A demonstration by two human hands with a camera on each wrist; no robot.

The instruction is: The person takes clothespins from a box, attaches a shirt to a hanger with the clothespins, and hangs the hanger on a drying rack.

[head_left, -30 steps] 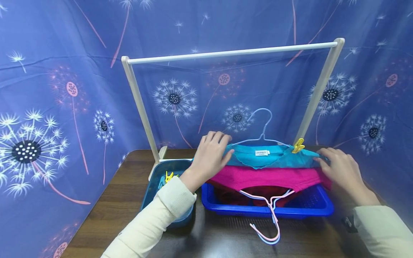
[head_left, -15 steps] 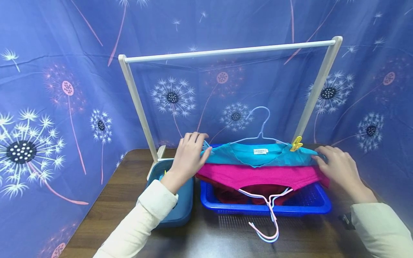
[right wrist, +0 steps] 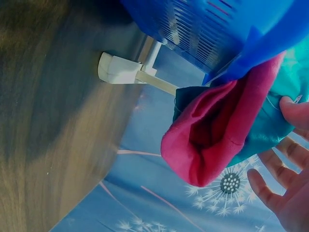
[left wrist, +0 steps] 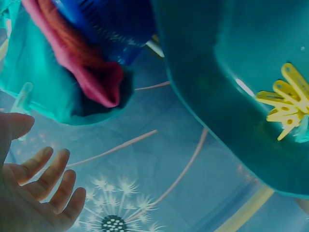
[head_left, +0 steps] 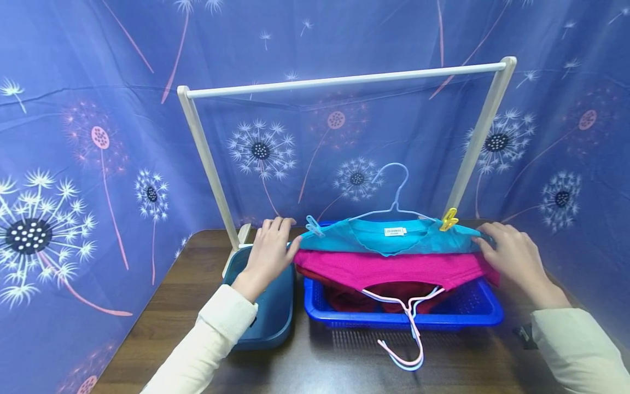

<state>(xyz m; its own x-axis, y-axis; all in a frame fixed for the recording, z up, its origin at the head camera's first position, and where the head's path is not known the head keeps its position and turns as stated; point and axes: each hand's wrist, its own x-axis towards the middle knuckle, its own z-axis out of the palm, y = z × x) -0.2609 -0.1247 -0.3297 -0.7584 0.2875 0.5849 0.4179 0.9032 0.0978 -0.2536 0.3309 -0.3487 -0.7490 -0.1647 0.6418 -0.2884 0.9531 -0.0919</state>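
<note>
A teal shirt [head_left: 334, 239] with a white neck label lies on the blue basket [head_left: 339, 316], over a magenta shirt [head_left: 389, 268]. A light blue hanger [head_left: 395, 207] sits in the teal neckline, hook up. One yellow clothespin [head_left: 449, 220] is clipped near the right shoulder, a light blue clothespin [head_left: 313, 226] near the left. My left hand [head_left: 268, 251] is by the left sleeve end; its fingers are spread and relaxed in the left wrist view. At the right sleeve my right hand [head_left: 514, 254] pinches the teal cloth, thumb in front, fingers partly hidden.
Left of the basket stands a teal bin [head_left: 280, 328] holding several yellow clothespins [left wrist: 287, 99]. Behind rises a wooden rack with a white bar [head_left: 344, 81]. A pink hanger [head_left: 416, 334] and a light blue one hang over the basket's front. Dark red cloth [head_left: 339, 295] lies inside.
My left hand has moved left, off the teal shirt's left shoulder, and the light blue clothespin there is now in plain sight. My right hand stays at the right sleeve.
</note>
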